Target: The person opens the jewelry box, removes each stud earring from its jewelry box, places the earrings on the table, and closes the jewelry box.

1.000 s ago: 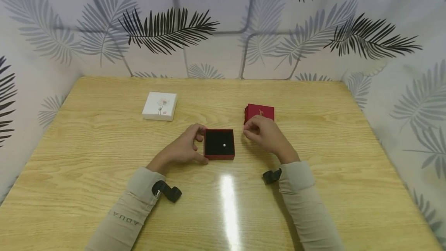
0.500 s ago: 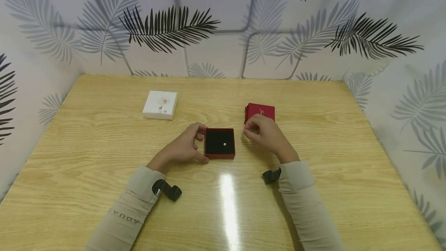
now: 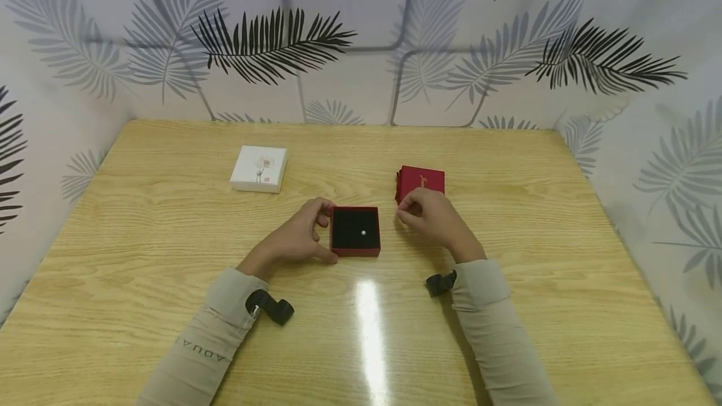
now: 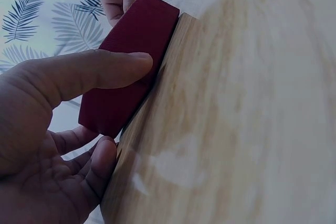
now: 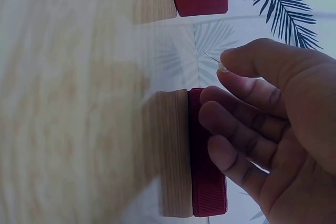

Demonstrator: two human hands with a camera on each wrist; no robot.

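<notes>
On the wooden table, as the head view has it, an uncovered red box stands in the middle, one pearl sitting on its black lining. The right hand has just drifted a touch back from the lettered red piece, probably the box's lid, so more of the gold writing shows; box, pearl and left hand look much as they did a second ago. I take that as a small settling of the hand rather than a new step in the work. A white box with a flower print lies farther back, well apart from both hands.

From the left wrist, the left hand spans one side of the red box: the thumb lies along its near wall, the other fingers bend round towards the far side. They are spread about as wide as the box, which they seem to steady.

From the right wrist, thumb and forefinger pinch narrowly on a pearl earring, its thin pin jutting past the tips. The remaining fingers are loosely bent in front of the lettered piece; whether they touch it, I cannot tell.
</notes>
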